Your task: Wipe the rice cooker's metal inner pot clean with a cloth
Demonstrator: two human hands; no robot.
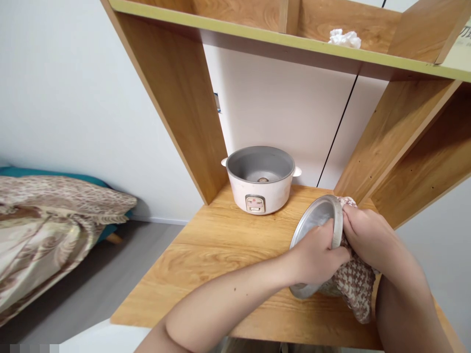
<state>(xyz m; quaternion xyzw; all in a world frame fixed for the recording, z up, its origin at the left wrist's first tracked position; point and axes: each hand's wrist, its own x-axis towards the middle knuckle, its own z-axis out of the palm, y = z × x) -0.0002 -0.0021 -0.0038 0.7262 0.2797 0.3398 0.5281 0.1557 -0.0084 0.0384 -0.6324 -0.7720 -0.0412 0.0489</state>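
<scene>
My left hand (319,255) grips the rim of a metal inner pot (317,218), which is tilted on its side above the wooden desk (221,245). My right hand (368,235) presses a brown-and-white checked cloth (355,284) against the pot's outer side. A white rice cooker body (260,179) stands open and without a pot at the back of the desk, a short way beyond the hands.
Wooden shelf uprights rise on both sides of the desk, with a shelf board (279,41) overhead carrying a crumpled white tissue (344,38). A bed with a patterned blanket (47,230) lies to the left, across grey floor.
</scene>
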